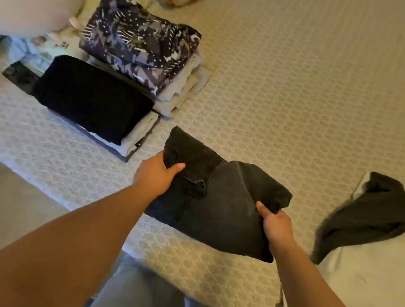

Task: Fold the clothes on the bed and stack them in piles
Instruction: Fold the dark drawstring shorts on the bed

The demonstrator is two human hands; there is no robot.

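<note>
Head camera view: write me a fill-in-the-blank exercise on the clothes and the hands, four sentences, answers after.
1. Both hands, left and right, grip the folded dark grey ____.
2. The purple patterned garment tops the pile ____ from the person.
3. The folded black knit garment tops the ____ pile.
4. The crumpled dark cloth lies to the ____ of the hands.

Answers: jeans; farther; nearer; right

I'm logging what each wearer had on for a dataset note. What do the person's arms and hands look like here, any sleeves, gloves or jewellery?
Both forearms are bare from the bottom of the frame to the wrists, with no sleeves in view. The left hand and right hand wear no gloves, and no watch, bracelet or ring shows. Light blue jeans show below, between the arms.
</note>
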